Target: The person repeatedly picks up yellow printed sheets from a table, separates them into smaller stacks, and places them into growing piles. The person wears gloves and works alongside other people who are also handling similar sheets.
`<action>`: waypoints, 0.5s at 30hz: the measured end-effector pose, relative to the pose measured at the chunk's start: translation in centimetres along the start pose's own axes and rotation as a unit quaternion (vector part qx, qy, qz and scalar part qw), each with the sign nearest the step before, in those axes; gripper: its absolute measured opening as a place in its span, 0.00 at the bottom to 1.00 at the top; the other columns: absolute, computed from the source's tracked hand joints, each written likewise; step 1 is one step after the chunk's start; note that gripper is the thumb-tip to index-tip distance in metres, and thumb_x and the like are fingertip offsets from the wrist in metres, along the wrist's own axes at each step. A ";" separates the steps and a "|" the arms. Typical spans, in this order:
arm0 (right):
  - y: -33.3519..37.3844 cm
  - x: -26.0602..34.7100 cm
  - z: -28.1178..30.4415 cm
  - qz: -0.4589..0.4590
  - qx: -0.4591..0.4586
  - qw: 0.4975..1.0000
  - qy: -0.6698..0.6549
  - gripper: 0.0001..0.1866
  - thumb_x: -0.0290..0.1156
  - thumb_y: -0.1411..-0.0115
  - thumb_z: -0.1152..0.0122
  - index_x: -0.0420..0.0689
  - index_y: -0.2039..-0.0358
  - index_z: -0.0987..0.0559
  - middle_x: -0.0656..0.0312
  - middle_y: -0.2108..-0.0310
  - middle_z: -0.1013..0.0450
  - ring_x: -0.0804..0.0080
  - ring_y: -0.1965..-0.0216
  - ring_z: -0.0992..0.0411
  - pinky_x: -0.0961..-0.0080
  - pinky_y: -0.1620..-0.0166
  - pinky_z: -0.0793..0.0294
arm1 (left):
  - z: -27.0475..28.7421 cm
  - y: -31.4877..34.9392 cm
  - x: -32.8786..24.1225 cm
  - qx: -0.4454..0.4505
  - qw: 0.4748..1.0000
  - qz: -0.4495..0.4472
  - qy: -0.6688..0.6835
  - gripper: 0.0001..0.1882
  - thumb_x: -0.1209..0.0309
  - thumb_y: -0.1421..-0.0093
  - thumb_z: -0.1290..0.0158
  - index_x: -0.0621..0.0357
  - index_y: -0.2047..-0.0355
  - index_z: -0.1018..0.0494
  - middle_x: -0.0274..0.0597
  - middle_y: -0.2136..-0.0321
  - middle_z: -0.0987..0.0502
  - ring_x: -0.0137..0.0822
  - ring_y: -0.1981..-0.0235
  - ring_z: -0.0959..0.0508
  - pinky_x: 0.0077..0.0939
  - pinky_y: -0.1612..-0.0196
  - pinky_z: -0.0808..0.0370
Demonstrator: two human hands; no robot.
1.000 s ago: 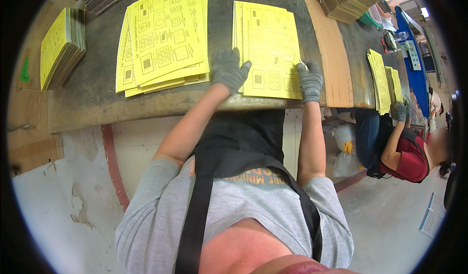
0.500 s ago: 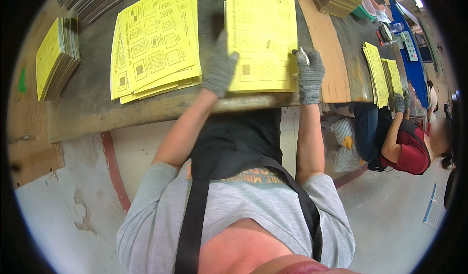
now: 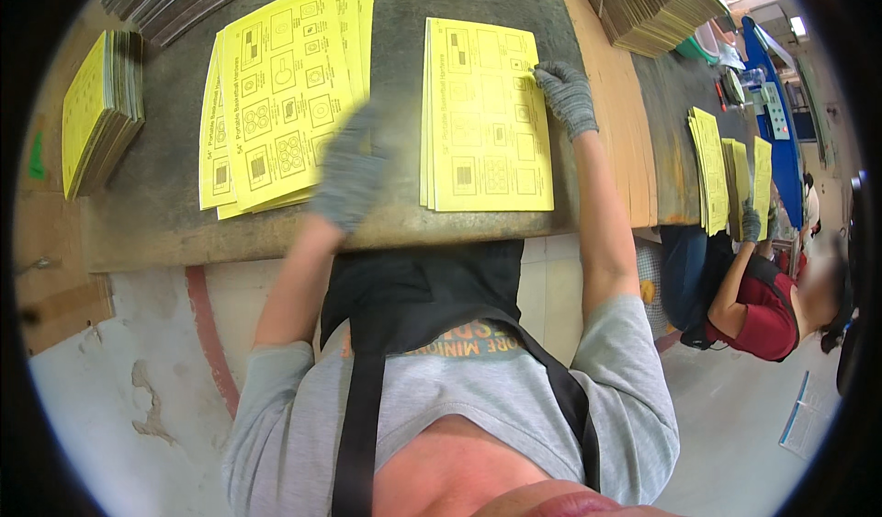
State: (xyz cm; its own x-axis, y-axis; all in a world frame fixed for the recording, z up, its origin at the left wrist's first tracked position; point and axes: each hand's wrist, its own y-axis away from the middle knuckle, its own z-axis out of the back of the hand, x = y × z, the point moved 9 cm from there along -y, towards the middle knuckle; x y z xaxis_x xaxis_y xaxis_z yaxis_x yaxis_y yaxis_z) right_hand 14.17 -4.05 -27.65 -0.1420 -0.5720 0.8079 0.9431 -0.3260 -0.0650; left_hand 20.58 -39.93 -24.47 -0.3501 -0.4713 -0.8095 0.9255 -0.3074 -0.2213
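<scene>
A fanned stack of yellow printed cards [image 3: 285,94] lies on the dark worktable, left of centre. My left hand [image 3: 352,172], in a grey knit glove, is smeared by motion at the lower right edge of that stack; its fingers are not readable. Right of it lies a neater, smaller pile of the same yellow cards [image 3: 487,117], near the table's front edge. Gloved too, my right hand [image 3: 567,96] is at the upper right edge of this pile, fingers curled and fingertips pressed together. What they pinch, if anything, is too small to make out.
A tall yellow-topped stack [image 3: 87,113] stands far left, with a grey stack [image 3: 179,2] behind it. A tied brown stack [image 3: 648,2] stands at the back right, beyond a brown cardboard strip [image 3: 617,122]. Farther right, a co-worker [image 3: 758,301] handles yellow cards.
My left hand has moved left from the middle pile to the fanned stack. My right hand has shifted up along the middle pile's edge. The co-worker now holds a card raised.
</scene>
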 end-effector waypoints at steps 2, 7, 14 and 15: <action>-1.5 -0.7 -0.6 -0.070 0.027 0.997 0.020 0.12 0.35 0.46 0.39 0.40 0.66 0.21 0.60 0.73 0.24 0.77 0.71 0.29 0.78 0.64 0.29 | -7.0 -1.0 -2.2 0.041 0.992 -0.037 -0.109 0.37 0.49 0.41 0.56 0.64 0.40 0.46 0.57 0.40 0.46 0.48 0.37 0.47 0.36 0.36 0.52; -2.7 -1.4 -1.7 -0.115 0.091 0.987 0.059 0.13 0.37 0.47 0.39 0.41 0.67 0.21 0.62 0.77 0.25 0.78 0.78 0.32 0.79 0.73 0.31 | -11.5 -4.0 0.1 0.044 0.950 -0.006 -0.309 0.49 0.40 0.49 0.52 0.74 0.43 0.47 0.63 0.44 0.45 0.55 0.39 0.50 0.51 0.37 0.61; -3.5 1.8 -2.0 0.007 0.089 0.985 0.146 0.12 0.36 0.47 0.41 0.41 0.67 0.20 0.57 0.76 0.25 0.70 0.77 0.28 0.73 0.73 0.28 | -11.4 -4.0 0.7 0.022 0.954 -0.022 -0.297 0.48 0.39 0.49 0.53 0.73 0.44 0.45 0.62 0.43 0.45 0.54 0.39 0.49 0.49 0.36 0.61; -3.3 2.4 -2.2 0.013 0.083 0.980 0.181 0.11 0.35 0.47 0.41 0.42 0.68 0.20 0.55 0.75 0.24 0.67 0.77 0.26 0.71 0.72 0.27 | -11.6 -4.1 0.8 0.030 0.955 -0.017 -0.295 0.49 0.39 0.49 0.53 0.73 0.44 0.45 0.62 0.43 0.45 0.54 0.39 0.49 0.49 0.36 0.61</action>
State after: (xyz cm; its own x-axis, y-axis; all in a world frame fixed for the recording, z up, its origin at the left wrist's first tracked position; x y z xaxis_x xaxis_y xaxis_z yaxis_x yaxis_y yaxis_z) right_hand 10.07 -6.05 -26.78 -0.1866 -0.8178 0.5445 0.9795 -0.1978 0.0386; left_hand 18.21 -29.51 -30.53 -0.4164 -0.8385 -0.3514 0.9085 -0.3687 -0.1967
